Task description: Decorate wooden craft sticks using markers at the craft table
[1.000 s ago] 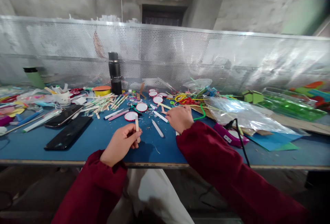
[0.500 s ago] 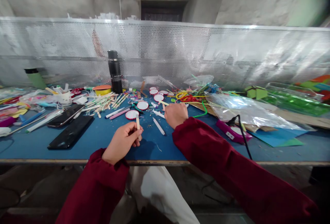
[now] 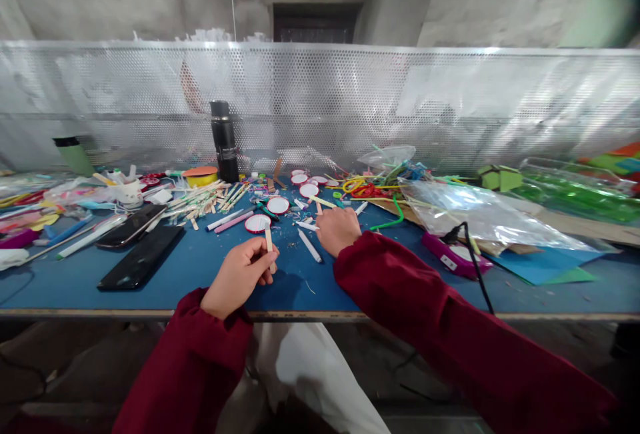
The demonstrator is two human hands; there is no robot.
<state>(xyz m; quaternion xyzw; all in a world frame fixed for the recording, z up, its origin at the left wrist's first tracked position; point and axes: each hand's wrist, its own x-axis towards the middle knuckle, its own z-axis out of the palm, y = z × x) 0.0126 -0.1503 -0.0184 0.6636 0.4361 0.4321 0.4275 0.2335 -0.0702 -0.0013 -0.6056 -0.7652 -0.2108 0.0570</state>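
In the head view, my left hand [image 3: 240, 274] is closed around a wooden craft stick [image 3: 269, 247], held upright above the table's front edge. My right hand [image 3: 339, 231] reaches palm down to the table among markers. Its fingertips are mostly hidden behind the hand, and I cannot tell whether they grip anything. Just left of it a white marker [image 3: 307, 226] lies partly against the fingers, and another white marker [image 3: 310, 246] rests nearer me. A pale yellow stick [image 3: 323, 201] lies beyond the fingers. Round white discs with red rims [image 3: 258, 223] lie between and beyond my hands.
Two dark phones [image 3: 141, 257] lie to the left, near a pile of craft sticks [image 3: 205, 199]. A black bottle [image 3: 225, 144] stands before the perforated metal screen [image 3: 320, 107]. To the right are clear plastic bags [image 3: 475, 211], a purple device [image 3: 455, 255] with a black cable and coloured pipe cleaners [image 3: 360, 184].
My right hand has shifted slightly down and left, showing more of the markers behind it. My left hand keeps the craft stick in the same pose. The view has tilted a little.
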